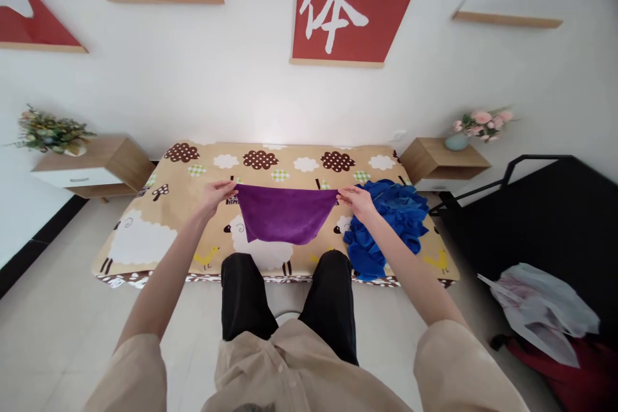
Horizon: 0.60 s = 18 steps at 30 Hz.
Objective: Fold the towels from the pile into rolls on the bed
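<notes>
A purple cloth (pixel 284 214) hangs stretched between my two hands above a low table covered with a sheep-patterned sheet (pixel 159 232). My left hand (pixel 215 196) pinches the cloth's left top corner. My right hand (pixel 356 199) pinches its right top corner. The cloth sags in the middle and hangs down toward the table's near edge. A heap of blue cloths (pixel 386 225) lies on the sheet just right of my right hand.
My knees in black trousers (pixel 290 296) press against the table's near edge. Wooden side cabinets stand at the left (pixel 96 167) and right (pixel 441 164), each with flowers. A black bin (pixel 545 219) and a plastic bag (pixel 541 309) are at the right.
</notes>
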Each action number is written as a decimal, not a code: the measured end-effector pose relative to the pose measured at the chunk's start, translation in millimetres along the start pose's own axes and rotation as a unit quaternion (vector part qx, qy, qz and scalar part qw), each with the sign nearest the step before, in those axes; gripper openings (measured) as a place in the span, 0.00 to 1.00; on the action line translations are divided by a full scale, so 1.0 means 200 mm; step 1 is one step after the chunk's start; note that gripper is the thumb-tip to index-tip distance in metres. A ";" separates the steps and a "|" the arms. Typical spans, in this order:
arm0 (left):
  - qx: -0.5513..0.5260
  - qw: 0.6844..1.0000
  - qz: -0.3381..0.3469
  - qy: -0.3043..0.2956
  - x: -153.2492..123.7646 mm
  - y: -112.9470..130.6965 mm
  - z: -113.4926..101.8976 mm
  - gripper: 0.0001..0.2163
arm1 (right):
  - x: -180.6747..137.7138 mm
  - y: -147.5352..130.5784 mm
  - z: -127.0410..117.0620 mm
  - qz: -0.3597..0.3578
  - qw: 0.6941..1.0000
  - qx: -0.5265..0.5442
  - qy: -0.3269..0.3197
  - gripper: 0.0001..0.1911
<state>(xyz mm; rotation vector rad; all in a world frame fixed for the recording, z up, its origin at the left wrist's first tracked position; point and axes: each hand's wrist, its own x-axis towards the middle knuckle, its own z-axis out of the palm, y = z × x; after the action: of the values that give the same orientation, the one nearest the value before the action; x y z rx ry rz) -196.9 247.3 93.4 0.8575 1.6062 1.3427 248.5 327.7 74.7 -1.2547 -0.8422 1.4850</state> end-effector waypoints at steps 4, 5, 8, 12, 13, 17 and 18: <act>0.025 0.999 -0.009 0.038 0.21 -0.11 0.08 0.17 | 0.24 0.16 0.14 0.023 0.998 0.001 0.053 0.19; 0.024 0.998 -0.010 0.051 0.26 -0.12 0.11 0.16 | 0.30 0.19 0.18 0.023 0.997 0.000 0.068 0.20; 0.001 0.997 0.007 0.078 0.42 -0.13 0.16 0.14 | 0.48 0.24 0.29 -0.042 0.995 -0.002 0.089 0.20; -0.011 0.991 0.101 0.090 0.55 -0.07 0.14 0.17 | 0.63 0.21 0.36 -0.154 0.984 0.011 0.092 0.18; -0.009 0.987 0.129 0.098 0.56 -0.06 0.13 0.18 | 0.65 0.21 0.36 -0.175 0.980 0.016 0.092 0.19; 0.034 0.975 0.181 0.120 0.49 -0.20 0.05 0.20 | 0.62 0.32 0.29 -0.250 0.965 -0.002 0.082 0.21; 0.052 0.975 0.179 0.124 0.45 -0.29 0.03 0.20 | 0.60 0.39 0.26 -0.250 0.964 -0.016 0.084 0.21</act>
<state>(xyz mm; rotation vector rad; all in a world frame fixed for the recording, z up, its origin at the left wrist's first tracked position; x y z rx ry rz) -226.4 319.7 20.7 1.1199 1.7836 1.6833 180.2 424.3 -20.1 -1.0711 -0.9844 0.9514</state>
